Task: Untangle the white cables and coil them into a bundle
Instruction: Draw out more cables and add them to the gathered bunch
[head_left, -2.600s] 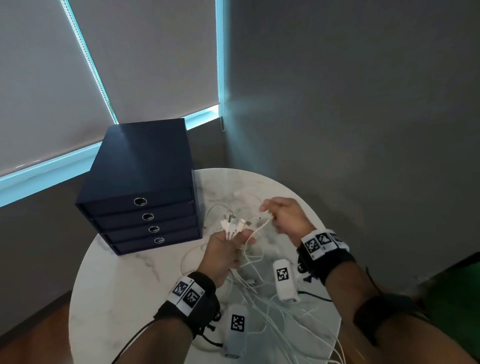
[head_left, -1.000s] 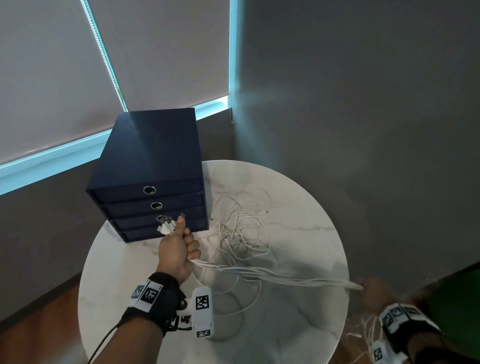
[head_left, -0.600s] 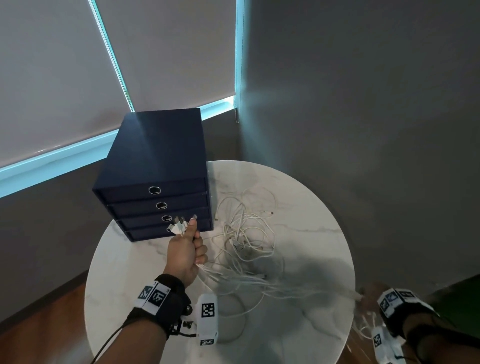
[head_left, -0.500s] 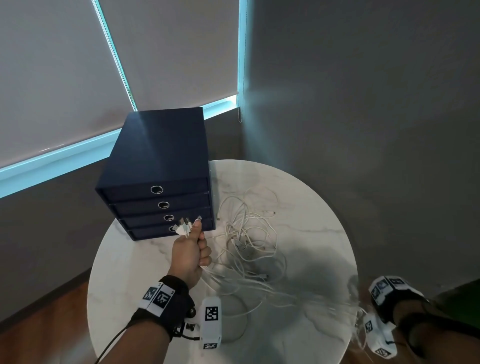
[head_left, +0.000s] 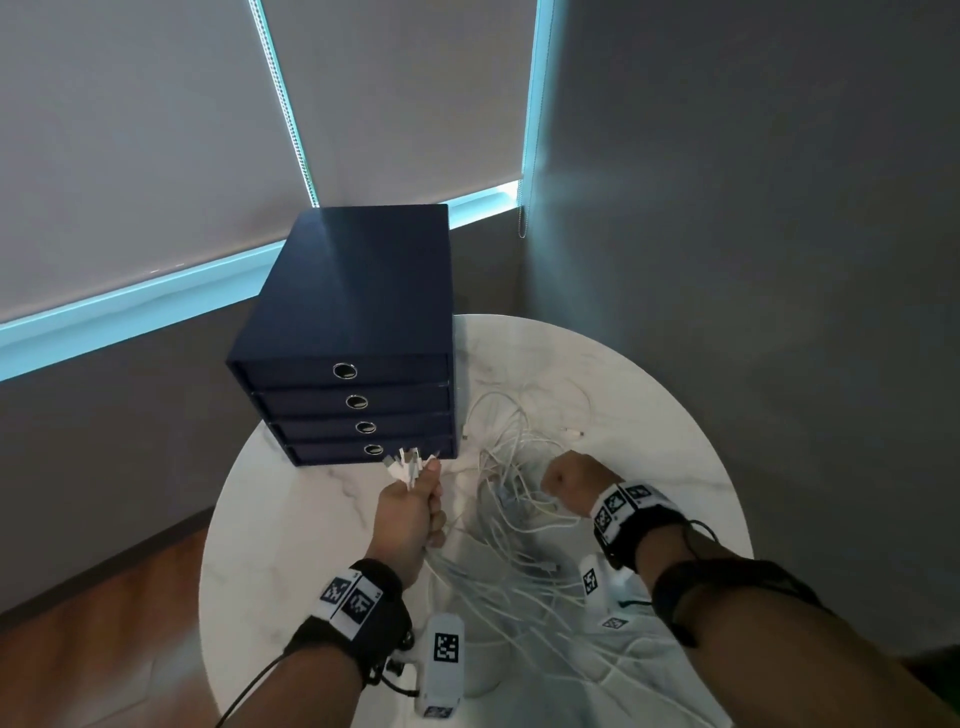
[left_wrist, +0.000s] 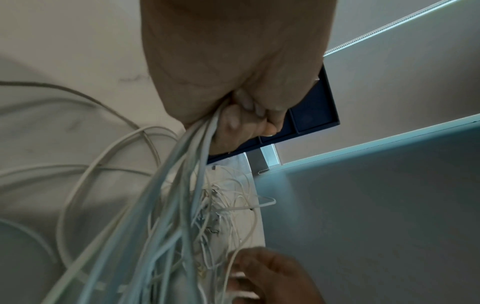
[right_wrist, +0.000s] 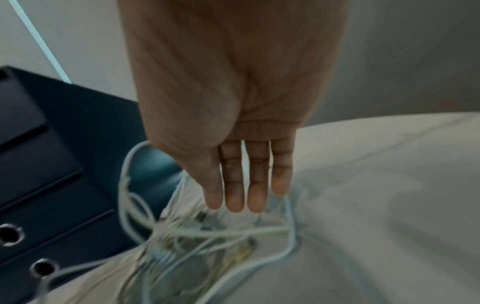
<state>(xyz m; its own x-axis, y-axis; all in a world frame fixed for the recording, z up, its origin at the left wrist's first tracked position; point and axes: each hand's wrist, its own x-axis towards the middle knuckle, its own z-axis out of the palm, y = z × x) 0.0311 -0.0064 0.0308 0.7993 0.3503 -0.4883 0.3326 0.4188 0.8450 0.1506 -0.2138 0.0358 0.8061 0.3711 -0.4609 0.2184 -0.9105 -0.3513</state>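
Left hand (head_left: 410, 514) fisted round the white cables (head_left: 511, 551) — connector ends (head_left: 410, 462) stick up by the navy drawer unit (head_left: 353, 332). Right hand (head_left: 571, 486), fingers (right_wrist: 257, 181) straight, over the tangle on the marble tabletop (head_left: 649, 441) — contact unclear, blurred.

The head view looks steeply down from above on the round surface (head_left: 291, 519), drawers (head_left: 353, 322) upper left. Each wrist view sits close behind its palm, facing along the fingers (right_wrist: 257, 185). All three share the cables (head_left: 514, 467) and drawers.
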